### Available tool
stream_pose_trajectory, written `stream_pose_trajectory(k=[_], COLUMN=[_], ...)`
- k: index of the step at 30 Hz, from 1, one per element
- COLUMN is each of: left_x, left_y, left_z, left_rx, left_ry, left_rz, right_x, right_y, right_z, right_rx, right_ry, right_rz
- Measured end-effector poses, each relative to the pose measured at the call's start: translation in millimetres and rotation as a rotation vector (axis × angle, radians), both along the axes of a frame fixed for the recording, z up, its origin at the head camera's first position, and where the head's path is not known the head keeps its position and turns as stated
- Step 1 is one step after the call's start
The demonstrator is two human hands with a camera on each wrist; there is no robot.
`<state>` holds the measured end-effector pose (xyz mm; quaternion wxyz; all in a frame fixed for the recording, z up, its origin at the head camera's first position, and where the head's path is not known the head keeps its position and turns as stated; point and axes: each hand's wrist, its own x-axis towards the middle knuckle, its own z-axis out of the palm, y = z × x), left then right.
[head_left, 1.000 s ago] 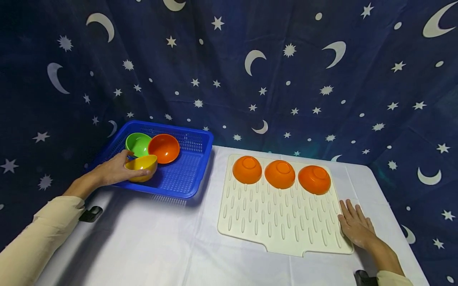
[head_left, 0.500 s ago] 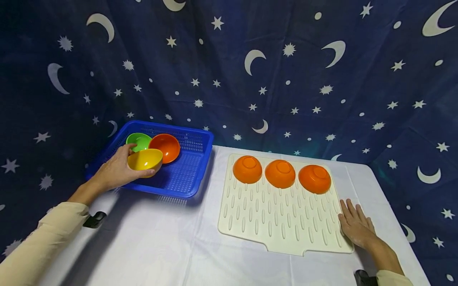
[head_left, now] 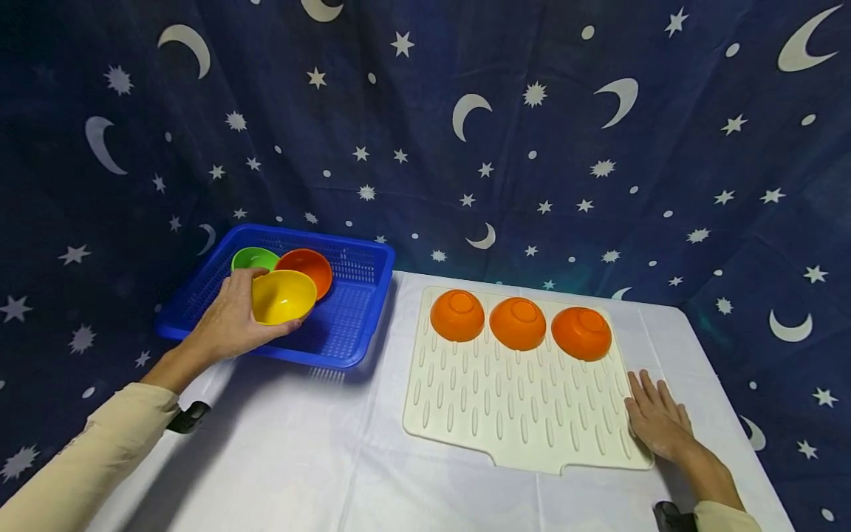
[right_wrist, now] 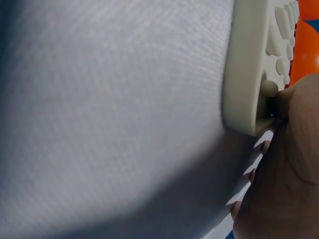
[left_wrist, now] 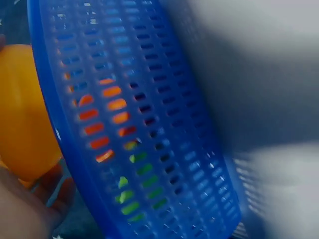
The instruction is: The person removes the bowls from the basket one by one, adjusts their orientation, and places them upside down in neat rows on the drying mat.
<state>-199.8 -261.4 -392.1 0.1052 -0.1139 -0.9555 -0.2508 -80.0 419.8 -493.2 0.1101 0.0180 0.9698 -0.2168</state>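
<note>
My left hand (head_left: 233, 316) grips a yellow bowl (head_left: 284, 297) by its rim, thumb on the near side and fingers behind. The bowl is tilted, its inside facing me, above the near left part of a blue plastic basket (head_left: 368, 325). Behind it in the basket lie a green bowl (head_left: 255, 258), partly hidden, and an orange bowl (head_left: 312, 267). In the left wrist view the yellow bowl (left_wrist: 22, 114) shows beyond the basket wall (left_wrist: 124, 99). My right hand (head_left: 660, 421) lies with straight fingers at the right edge of a cream draining mat (head_left: 505, 414).
Three orange bowls stand upside down in a row along the mat's far side: the left one (head_left: 457, 316), the middle one (head_left: 518, 324) and the right one (head_left: 581, 334). A white cloth (head_left: 279, 458) covers the table. A dark star-patterned curtain (head_left: 412, 111) hangs behind.
My left hand has lifted the yellow bowl and carried it rightward, from low in the basket to in front of the orange bowl. The right hand has stayed by the mat.
</note>
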Motion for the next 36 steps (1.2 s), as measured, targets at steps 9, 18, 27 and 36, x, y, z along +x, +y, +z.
stream_pose_trajectory(k=[9, 18, 27, 36], left_x=[2.3, 8.6, 13.7, 21.3], left_y=[21, 36, 55, 72], left_z=[-0.8, -5.2, 0.0, -2.7], left_rx=[0.037, 0.025, -0.010, -0.118], left_ry=[0.220, 0.280, 0.413, 0.696], left_rz=[-0.086, -0.133, -0.255, -0.494], right_x=[-0.3, -0.6, 0.7, 1.2], right_y=[-1, -2, -2, -2], right_z=[0.5, 0.7, -1.5, -1.3], right_rx=[0.012, 0.000, 0.003, 0.008], right_ry=[0.002, -0.006, -0.007, -0.002], right_rz=[-0.005, -0.013, -0.024, -0.021])
